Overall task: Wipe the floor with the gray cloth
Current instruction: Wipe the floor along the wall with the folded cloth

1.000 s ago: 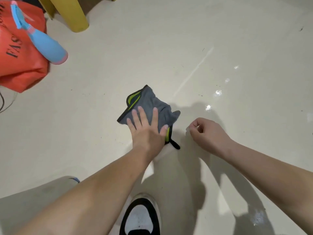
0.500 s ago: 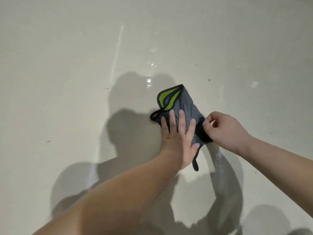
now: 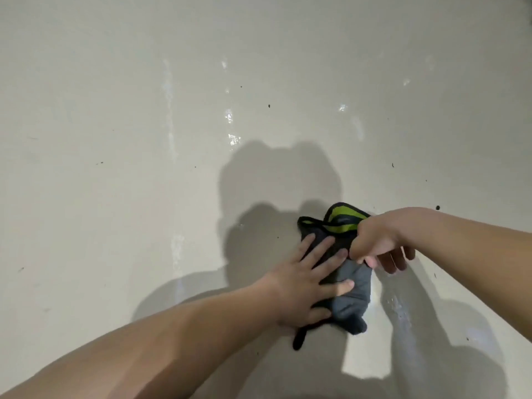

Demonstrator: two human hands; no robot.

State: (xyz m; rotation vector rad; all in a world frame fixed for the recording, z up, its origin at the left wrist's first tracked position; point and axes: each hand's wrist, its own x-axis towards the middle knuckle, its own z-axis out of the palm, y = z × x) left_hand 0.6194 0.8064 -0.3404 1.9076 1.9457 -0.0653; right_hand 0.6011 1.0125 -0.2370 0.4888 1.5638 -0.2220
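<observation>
Both forearms cut off by the frame edge, gray cloth (image 3: pixel 352 295) middle hidden beneath left hand (image 3: pixel 299 286), right hand (image 3: pixel 377 240) fingertips blurred

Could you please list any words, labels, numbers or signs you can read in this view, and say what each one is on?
None: no readable text shows in this view.
The gray cloth bears only green and black trim, no legible label.
The floor shows only specks and wet streaks.

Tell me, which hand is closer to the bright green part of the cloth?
The right hand. It pinches the gray cloth right beside the green part, touching its edge. The left hand lies flat lower down on the gray middle, away from the green.
</observation>
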